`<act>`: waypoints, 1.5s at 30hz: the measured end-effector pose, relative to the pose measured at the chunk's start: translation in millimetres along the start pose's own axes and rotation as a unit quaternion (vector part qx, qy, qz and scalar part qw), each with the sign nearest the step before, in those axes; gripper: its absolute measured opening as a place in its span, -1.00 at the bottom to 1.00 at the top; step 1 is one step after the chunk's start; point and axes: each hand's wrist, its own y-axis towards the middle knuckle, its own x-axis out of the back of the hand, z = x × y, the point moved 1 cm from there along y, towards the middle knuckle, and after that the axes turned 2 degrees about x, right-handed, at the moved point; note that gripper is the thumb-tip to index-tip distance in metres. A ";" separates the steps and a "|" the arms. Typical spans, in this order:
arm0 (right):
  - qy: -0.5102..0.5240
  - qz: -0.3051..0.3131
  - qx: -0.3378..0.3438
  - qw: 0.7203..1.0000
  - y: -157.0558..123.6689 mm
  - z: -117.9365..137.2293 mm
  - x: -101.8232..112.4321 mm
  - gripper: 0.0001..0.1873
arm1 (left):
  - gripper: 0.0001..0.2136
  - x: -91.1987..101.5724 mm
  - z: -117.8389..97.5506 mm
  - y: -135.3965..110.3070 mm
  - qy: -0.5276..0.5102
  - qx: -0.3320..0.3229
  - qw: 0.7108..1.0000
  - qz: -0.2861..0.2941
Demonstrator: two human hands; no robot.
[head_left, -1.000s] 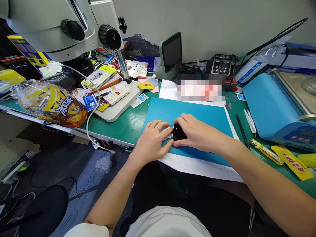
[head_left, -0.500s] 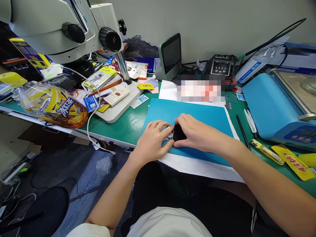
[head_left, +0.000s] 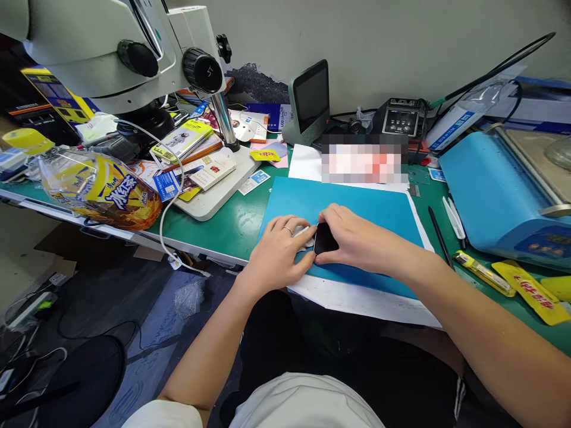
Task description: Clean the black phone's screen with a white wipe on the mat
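Note:
A small black phone-like device (head_left: 324,239) lies on the blue mat (head_left: 366,208) near its front left corner. My right hand (head_left: 357,241) is closed over the device, thumb and fingers gripping its edges. My left hand (head_left: 279,255) rests beside it on the mat with a ring on one finger, its fingers bent down on a small white piece (head_left: 306,236) that touches the device's left side. What that white piece is stays unclear.
A white microscope (head_left: 111,47) stands on its base at the back left among cards and leaflets. A yellow drink bottle (head_left: 96,190) lies at the left edge. A small monitor (head_left: 310,101), a black controller (head_left: 400,122) and a blue machine (head_left: 499,196) line the back and right.
Both hands stay on the device at the same spot on the mat. Only the head camera has shifted slightly.

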 end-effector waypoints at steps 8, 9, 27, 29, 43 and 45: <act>-0.004 -0.005 0.002 1.000 0.6 3.6 3.5 -0.51 | -0.60 1.0 -0.2 0.9 0.003 -0.002 1.000 0.004; -0.009 -0.007 0.005 1.000 0.7 4.1 4.2 -0.53 | -0.60 1.3 -0.3 0.9 0.003 -0.002 1.000 0.004; 0.005 -0.031 0.034 0.999 -9.7 -4.1 13.2 -0.42 | -0.62 0.4 -1.4 1.2 0.019 -0.005 1.000 0.005; 0.006 -0.068 0.036 0.997 -15.9 -5.3 26.9 -0.29 | -0.61 0.2 -1.6 0.9 0.017 -0.006 1.000 0.000; 0.199 -0.327 -0.051 0.922 -48.8 -73.0 29.2 -0.07 | -0.63 -9.8 6.4 -5.7 -0.015 0.051 0.994 -0.090; 0.186 -0.328 -0.092 0.922 -53.7 -89.3 16.1 -0.07 | -0.64 -10.4 6.5 -5.6 -0.022 0.061 0.994 -0.093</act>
